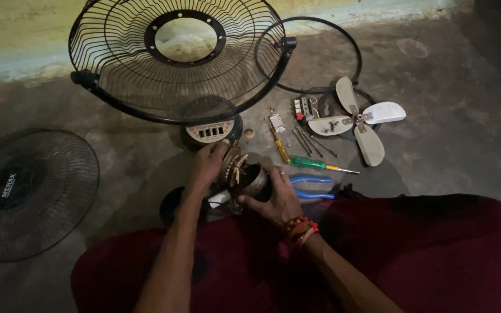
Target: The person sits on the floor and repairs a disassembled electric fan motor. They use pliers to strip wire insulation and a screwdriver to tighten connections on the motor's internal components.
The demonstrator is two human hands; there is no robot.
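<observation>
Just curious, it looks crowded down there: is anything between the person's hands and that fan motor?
Nothing visible. The left hand and right hand both already touch the fan motor; the screwdriver and pliers lie beside it.

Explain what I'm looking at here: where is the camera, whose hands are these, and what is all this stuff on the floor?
The one picture comes from a camera on the person's head, looking down at their lap and a concrete floor. No machine works here, only two bare hands. The left hand and right hand together hold a small fan motor with copper windings showing. Around it lie fan parts: a wire guard propped on the control base, a second guard lying flat, a loose ring, and a three-blade propeller. Tools lie nearby: a green screwdriver, blue-handled pliers, and long screws.
</observation>
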